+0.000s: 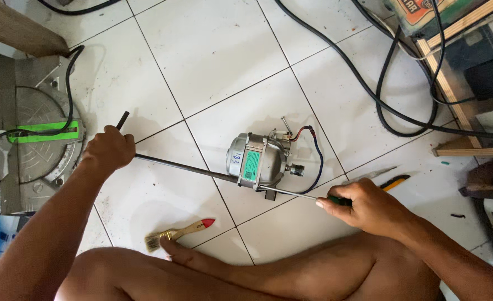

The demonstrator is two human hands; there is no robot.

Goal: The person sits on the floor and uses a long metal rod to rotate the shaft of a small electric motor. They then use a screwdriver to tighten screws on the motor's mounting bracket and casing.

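White glazed floor tiles (213, 50), black cables (369, 83) at 1 o'clock, grey saw base (32, 120) at 9 o'clock.

Silver cylindrical electric motor (257, 163) lies centre. Left hand (110, 149) fisted around long dark metal rod (185, 168) at 9 o'clock; right hand (369, 207) at 4 o'clock pinches green-handled screwdriver (305, 195), its tip at the motor. Wooden paintbrush (177, 233) at 6 o'clock.

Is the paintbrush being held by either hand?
No. The paintbrush lies on the tile floor by the person's leg, while the left hand grips a metal rod and the right hand a screwdriver.
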